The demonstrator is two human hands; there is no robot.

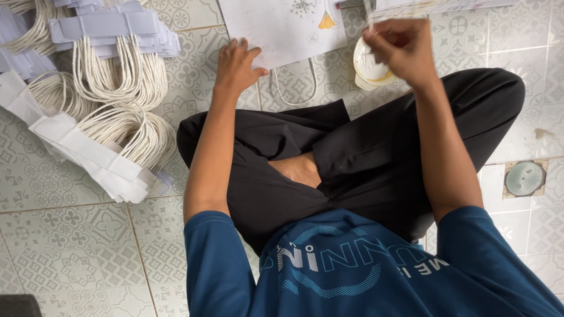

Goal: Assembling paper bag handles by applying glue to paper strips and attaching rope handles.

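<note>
I sit cross-legged on a patterned tile floor. My left hand [236, 63] lies flat, fingers spread, on the lower edge of a white paper bag [282, 26] printed with a small yellow flower; the bag's cord handle [294, 88] loops out on the floor beside it. My right hand [399, 50] is raised with fingers pinched on a thin stick-like thing [369, 17], held above a small white bowl [367, 67] with yellowish contents. What the thin thing is stays unclear.
Stacks of white paper strips with looped cord handles [111, 88] pile up on the floor at the left. More paper sheets [435, 6] lie at the top right. A round metal floor drain [524, 178] sits at the right.
</note>
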